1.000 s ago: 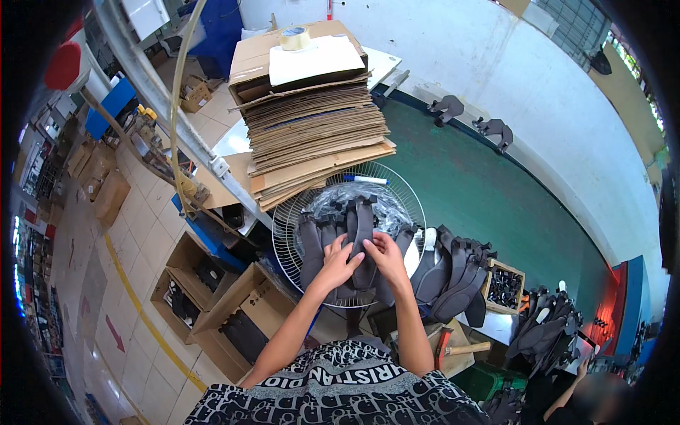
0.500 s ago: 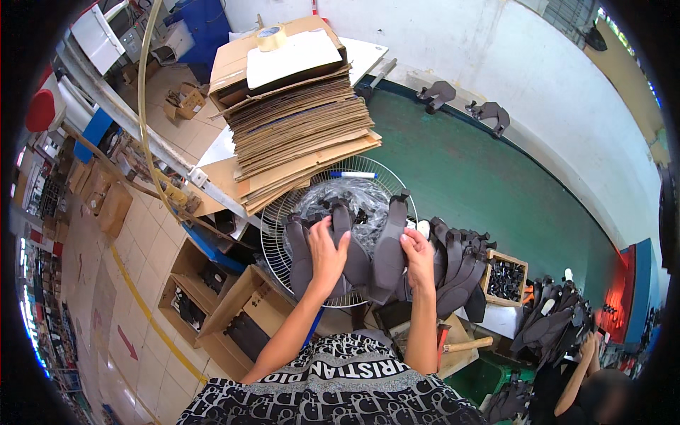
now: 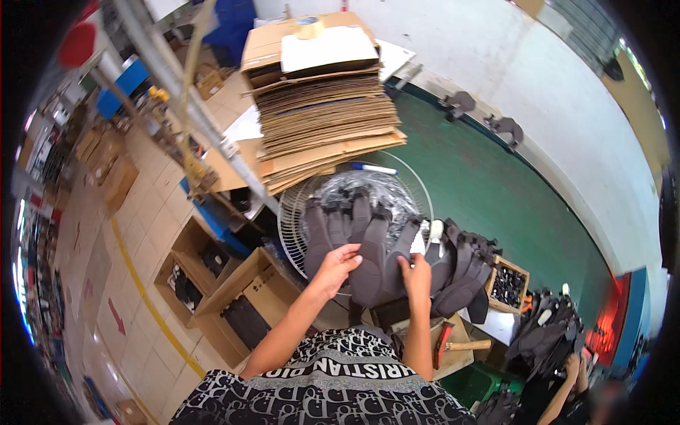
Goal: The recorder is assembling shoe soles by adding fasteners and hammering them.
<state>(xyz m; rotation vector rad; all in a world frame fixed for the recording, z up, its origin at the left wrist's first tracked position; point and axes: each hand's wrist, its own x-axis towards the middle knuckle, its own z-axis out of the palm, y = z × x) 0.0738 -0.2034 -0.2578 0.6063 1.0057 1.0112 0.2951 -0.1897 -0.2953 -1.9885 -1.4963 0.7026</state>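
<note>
Several dark grey heeled shoe soles lie fanned out on a round wire basket (image 3: 285,230), over crumpled clear plastic wrap (image 3: 379,185). My left hand (image 3: 336,272) pinches the left edge of the front shoe sole (image 3: 370,265). Just right of it, my right hand (image 3: 417,275) has its curled thumb and fingers on the right edge of a neighbouring shoe sole (image 3: 399,253); its fingertips are partly hidden. A stack of more grey soles (image 3: 464,273) leans to the right of my right hand. A blue-and-white marker (image 3: 374,168) lies by the basket's far rim.
A tall cardboard stack (image 3: 329,113) topped with a tape roll (image 3: 309,28) stands behind. Open cartons (image 3: 248,297) are at left. A small wooden box of black parts (image 3: 507,285) and a hammer (image 3: 460,346) are at right. A co-worker's hands (image 3: 572,368) handle soles at lower right.
The view has shifted, so the surroundings sit further right. My left hand has moved onto the front sole's left edge; my right hand is lower, at the neighbouring sole.
</note>
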